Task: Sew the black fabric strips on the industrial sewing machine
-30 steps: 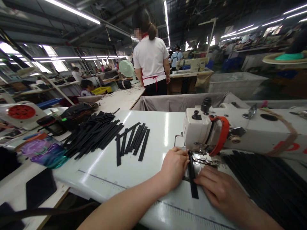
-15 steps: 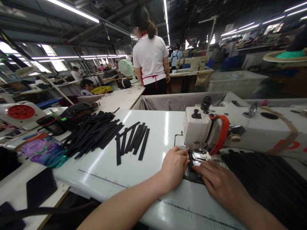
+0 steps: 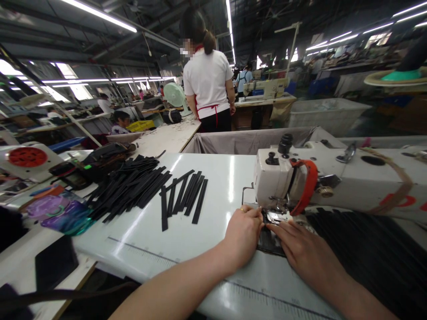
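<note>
Apparently the work is partway through, at the sewing machine. Both hands meet at its metal foot: the left hand has fingers and thumb bunched together, while the right hand lies with fingers stretched toward them. Whether either grip is clamped on a strip, I cannot tell; the fingers hide that spot. On the desk, left of the machine, lie a loose row of black strips and a bigger heap. More dark strips spread at the right. Which group is finished and which is left doesn't show.
</note>
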### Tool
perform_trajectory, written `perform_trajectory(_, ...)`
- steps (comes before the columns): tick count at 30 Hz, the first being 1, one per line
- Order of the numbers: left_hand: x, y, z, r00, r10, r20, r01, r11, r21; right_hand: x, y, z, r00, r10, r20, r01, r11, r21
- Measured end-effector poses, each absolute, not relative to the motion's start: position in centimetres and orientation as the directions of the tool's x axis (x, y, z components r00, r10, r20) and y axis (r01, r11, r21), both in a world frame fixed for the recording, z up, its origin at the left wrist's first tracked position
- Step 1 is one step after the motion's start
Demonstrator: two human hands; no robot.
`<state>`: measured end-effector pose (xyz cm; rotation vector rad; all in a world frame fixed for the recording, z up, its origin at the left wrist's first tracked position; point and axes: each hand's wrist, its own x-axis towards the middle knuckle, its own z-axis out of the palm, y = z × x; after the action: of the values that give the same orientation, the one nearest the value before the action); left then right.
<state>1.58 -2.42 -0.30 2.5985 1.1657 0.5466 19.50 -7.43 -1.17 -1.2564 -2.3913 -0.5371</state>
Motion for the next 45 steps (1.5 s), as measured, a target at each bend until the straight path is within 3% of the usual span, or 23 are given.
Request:
perform_trajectory(7, 2.0, -1.9, -1.0, 0.612, 0.763, 0.209, 0.701, -0.645, 0.303, 19.2, -7.4, -1.0, -0.527, 0.663, 0.531, 0.835, 0.522, 0.177)
perform_trajectory(24, 1.7, -2.3, 0.3, 0.615, 0.756, 0.224, 0.689, -0.653, 0.313, 19.4, -7.3, -1.4, -0.506, 0.716, 0.481, 0.847, 0.517, 0.121)
perform_trajectory(31, 0.9, 0.1, -0.1, 0.478, 0.799, 0.366, 0.655, -0.601, 0.458, 19.3, -7.4, -1.4, -0.521, 0.684, 0.512, 0.835, 0.532, 0.138)
perform_trajectory(36, 0.6, 1.8, -0.4, 0.622, 0.734, 0.274, 0.659, -0.679, 0.324, 19.4, -7.5, -1.6, -0.532, 0.665, 0.525, 0.829, 0.534, 0.165)
perform_trajectory(41, -1.1, 2.2, 1.5, 0.688, 0.669, 0.281, 0.631, -0.743, 0.226, 19.7, -7.7, -1.5, -0.522, 0.68, 0.515, 0.822, 0.561, 0.093)
perform_trajectory(45, -3.7, 1.6, 4.2, 0.673, 0.721, 0.164, 0.68, -0.691, 0.245, 19.8, -7.9, -0.8, -0.505, 0.674, 0.539, 0.817, 0.574, 0.047)
